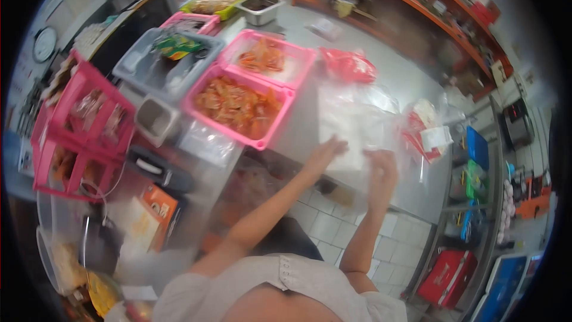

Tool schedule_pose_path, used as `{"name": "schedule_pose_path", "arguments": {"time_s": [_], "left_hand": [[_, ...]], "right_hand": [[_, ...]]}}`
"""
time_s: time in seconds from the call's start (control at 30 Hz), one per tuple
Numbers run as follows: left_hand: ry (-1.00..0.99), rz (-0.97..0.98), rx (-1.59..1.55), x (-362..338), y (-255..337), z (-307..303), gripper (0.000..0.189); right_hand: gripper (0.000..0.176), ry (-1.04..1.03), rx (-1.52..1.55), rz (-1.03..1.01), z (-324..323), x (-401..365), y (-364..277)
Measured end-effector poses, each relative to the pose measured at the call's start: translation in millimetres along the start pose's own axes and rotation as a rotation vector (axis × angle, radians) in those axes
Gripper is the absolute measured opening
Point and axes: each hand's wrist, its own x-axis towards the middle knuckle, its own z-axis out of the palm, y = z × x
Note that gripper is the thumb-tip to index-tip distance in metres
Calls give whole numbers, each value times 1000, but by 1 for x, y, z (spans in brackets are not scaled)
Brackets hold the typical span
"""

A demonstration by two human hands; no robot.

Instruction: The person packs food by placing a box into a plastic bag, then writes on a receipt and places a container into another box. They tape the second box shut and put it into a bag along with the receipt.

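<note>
My left hand [326,154] reaches over the front edge of the metal table, its fingers apart and touching or just above a white, partly see-through plastic sheet or bag [341,124]. To its right, my right hand [381,167] is bent with its fingers drawn together at the near edge of the clear plastic; what they pinch is too blurred to make out. Left of my hands stands a pink crate of orange-brown food pieces [239,106], with a second pink crate [305,59] behind it. A red bag [348,65] lies beyond the plastic.
A grey-blue tub [134,62] and a small grey container [157,120] stand left of the crates. Stacked pink baskets [77,137] are at far left. A clear bag with red and white contents [426,131] lies right of my hands. A red case [447,278] sits at lower right.
</note>
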Motion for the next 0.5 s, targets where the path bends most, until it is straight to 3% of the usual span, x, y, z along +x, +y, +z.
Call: {"name": "schedule_pose_path", "arguments": {"time_s": [0.07, 0.13, 0.17, 0.23, 0.27, 0.3, 0.37, 0.4, 0.43, 0.47, 0.5], "left_hand": [[-3, 12, -622, -81, 33, -12, 51], [150, 217, -740, -141, 19, -41, 50], [231, 282, -741, -174, 20, -56, 50], [632, 251, -558, -245, 24, -76, 48], [757, 338, -563, -281, 24, -74, 48], [822, 309, -597, -319, 22, -66, 48], [938, 253, -537, -378, -5, -42, 48], [991, 196, -445, -405, -22, -33, 48], [1044, 175, -357, -435, -11, -6, 52], [1100, 136, -278, -458, -1, 24, 56], [1281, 226, -309, -476, -11, 41, 56]], "right_hand": [[14, -412, 229, -85, 39, -17, -38], [11, -716, 332, -341, 76, -39, -95], [11, -778, 395, -391, 87, -49, -108], [14, -1197, 754, -264, 110, -77, -133], [17, -1181, 896, -35, 124, -98, -139], [19, -1186, 1008, 213, 138, -123, -140], [19, -1225, 673, -138, 164, -149, -142], [21, -1472, 686, 19, 164, -166, -162], [27, -1666, 818, -124, 170, -189, -164], [33, -1910, 984, -17, 174, -220, -173], [33, -2083, 1006, 29, 176, -247, -188]]}}
